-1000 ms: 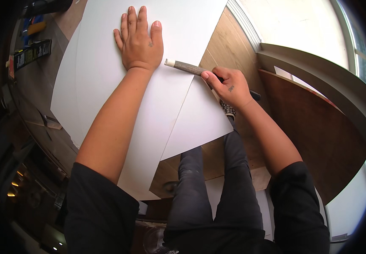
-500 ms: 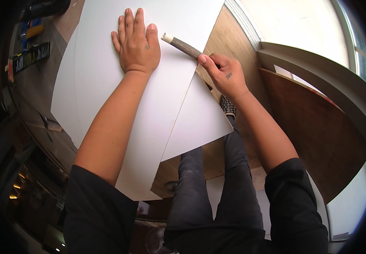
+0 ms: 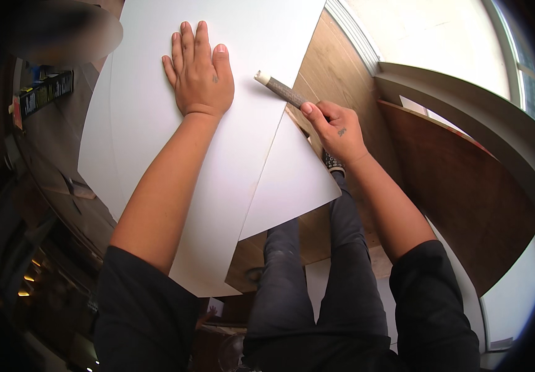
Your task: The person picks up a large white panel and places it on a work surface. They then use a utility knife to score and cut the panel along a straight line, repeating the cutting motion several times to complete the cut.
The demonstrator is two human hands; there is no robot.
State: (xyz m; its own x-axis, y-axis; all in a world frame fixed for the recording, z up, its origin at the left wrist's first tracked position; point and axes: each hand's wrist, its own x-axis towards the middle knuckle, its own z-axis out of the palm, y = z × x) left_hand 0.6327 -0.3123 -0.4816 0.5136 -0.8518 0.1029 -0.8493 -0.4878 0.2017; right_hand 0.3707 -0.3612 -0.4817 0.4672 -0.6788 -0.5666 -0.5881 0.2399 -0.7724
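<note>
My left hand (image 3: 203,80) lies open, palm down with fingers outstretched, on a large white board (image 3: 137,118). In my right hand (image 3: 335,130) is a brown, speckled rod-like tool (image 3: 283,90) with a pale tip, gripped between thumb and curled fingers. Its tip points up and left, above the board, to the right of my left hand; whether it touches is unclear. A straight seam divides off a narrower triangular white piece (image 3: 283,180) under my right hand. My legs and a patterned shoe show below the board's edge.
Wooden flooring (image 3: 320,56) runs beside a pale sliding track and window at the right. A dark brown panel (image 3: 453,186) and a grey ledge (image 3: 441,93) stand there. A long black box (image 3: 44,93) is at the left. A blurred shape fills the top-left corner.
The tool swung upward, then back down and rightward, with my right hand. My left hand shifted slightly down in view, still flat. A blurred shape has appeared at top left.
</note>
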